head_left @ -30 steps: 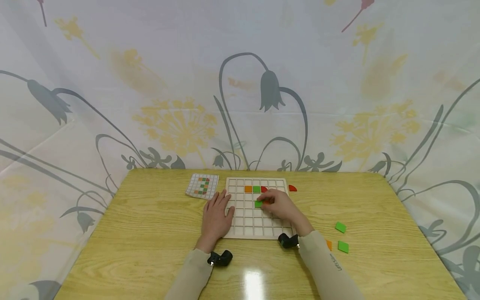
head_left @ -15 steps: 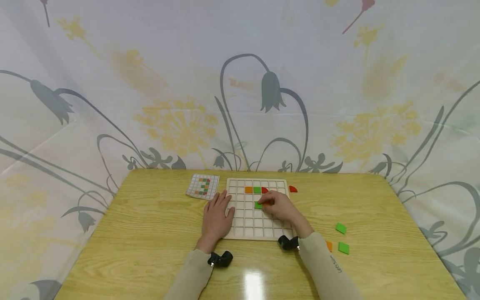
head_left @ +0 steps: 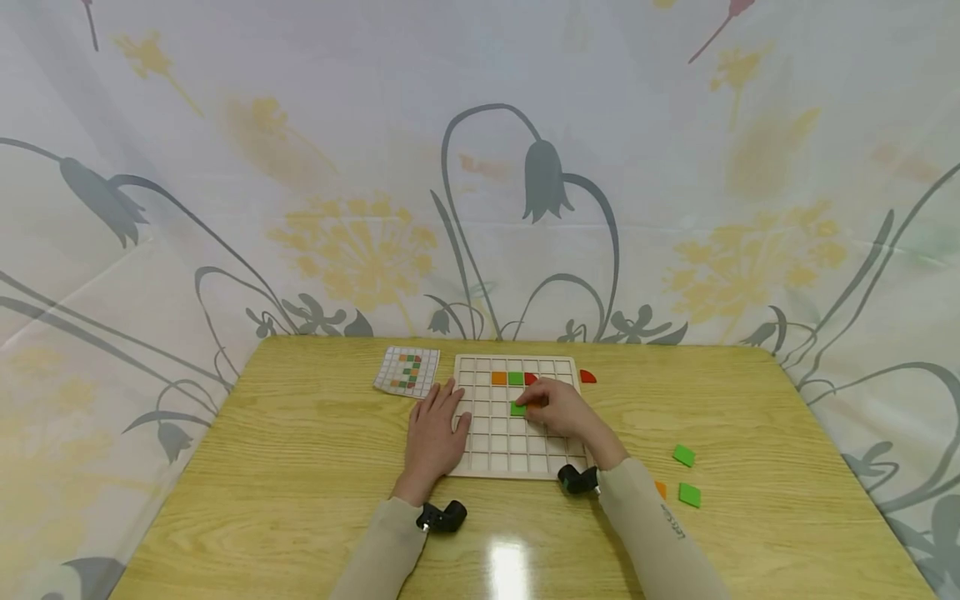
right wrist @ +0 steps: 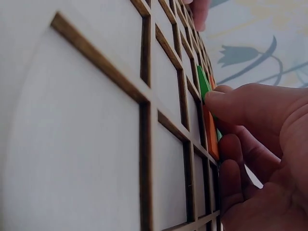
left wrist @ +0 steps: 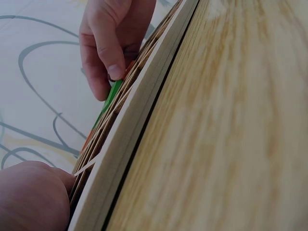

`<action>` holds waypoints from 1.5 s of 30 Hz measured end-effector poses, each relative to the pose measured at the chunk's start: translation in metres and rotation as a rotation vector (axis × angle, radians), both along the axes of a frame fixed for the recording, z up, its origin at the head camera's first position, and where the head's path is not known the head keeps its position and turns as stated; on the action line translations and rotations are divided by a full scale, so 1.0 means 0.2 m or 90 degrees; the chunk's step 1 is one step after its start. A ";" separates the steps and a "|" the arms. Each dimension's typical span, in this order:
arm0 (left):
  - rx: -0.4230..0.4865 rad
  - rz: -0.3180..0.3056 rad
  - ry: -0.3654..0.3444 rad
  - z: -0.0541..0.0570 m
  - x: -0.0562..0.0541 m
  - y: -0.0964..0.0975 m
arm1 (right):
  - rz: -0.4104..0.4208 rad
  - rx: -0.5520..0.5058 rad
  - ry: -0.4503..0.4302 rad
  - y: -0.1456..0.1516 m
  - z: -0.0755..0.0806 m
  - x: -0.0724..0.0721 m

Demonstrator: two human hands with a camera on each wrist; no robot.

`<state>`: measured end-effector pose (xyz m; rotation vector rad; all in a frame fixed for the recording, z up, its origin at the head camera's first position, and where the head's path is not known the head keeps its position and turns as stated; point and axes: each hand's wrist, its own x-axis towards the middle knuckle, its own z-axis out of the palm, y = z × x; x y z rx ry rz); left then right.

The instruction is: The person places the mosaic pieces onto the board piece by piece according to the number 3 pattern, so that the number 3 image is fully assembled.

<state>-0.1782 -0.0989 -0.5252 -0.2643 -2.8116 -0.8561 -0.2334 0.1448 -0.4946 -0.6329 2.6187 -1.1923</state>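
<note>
My right hand (head_left: 558, 410) bends over the gridded wooden board (head_left: 498, 462), its thumb and fingers pinching a green square tile (head_left: 517, 409). In the right wrist view this green tile (right wrist: 203, 81) tilts up from the grid, with the thumb at its edge. An orange tile (right wrist: 211, 134) sits right beside it, under the fingers. Farther back on the board, an orange square (head_left: 498, 378), a green square (head_left: 515, 378) and a red rounded piece (head_left: 530, 378) stand in a row. My left hand (head_left: 435, 433) lies with extended fingers along the board's left edge.
A printed pattern card (head_left: 407, 372) lies left of the board. A red quarter-round piece (head_left: 588, 377) is by the board's back right corner. To the right lie two green tiles (head_left: 689, 494) and an orange tile (head_left: 661, 489) partly behind the right sleeve.
</note>
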 end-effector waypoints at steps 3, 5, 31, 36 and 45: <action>-0.003 0.002 -0.005 0.00 0.00 0.00 | 0.004 0.001 0.001 0.00 0.00 0.00; -0.002 0.003 -0.006 0.00 0.00 0.00 | 0.005 0.004 0.006 0.00 0.00 -0.01; -0.006 0.005 -0.014 0.01 0.00 0.00 | -0.001 0.006 -0.006 -0.02 0.00 -0.01; -0.012 0.005 -0.011 0.01 0.00 0.00 | 0.000 0.008 -0.004 -0.02 -0.01 -0.01; -0.017 0.007 -0.012 0.01 0.00 0.01 | 0.014 0.009 0.009 -0.02 -0.01 -0.02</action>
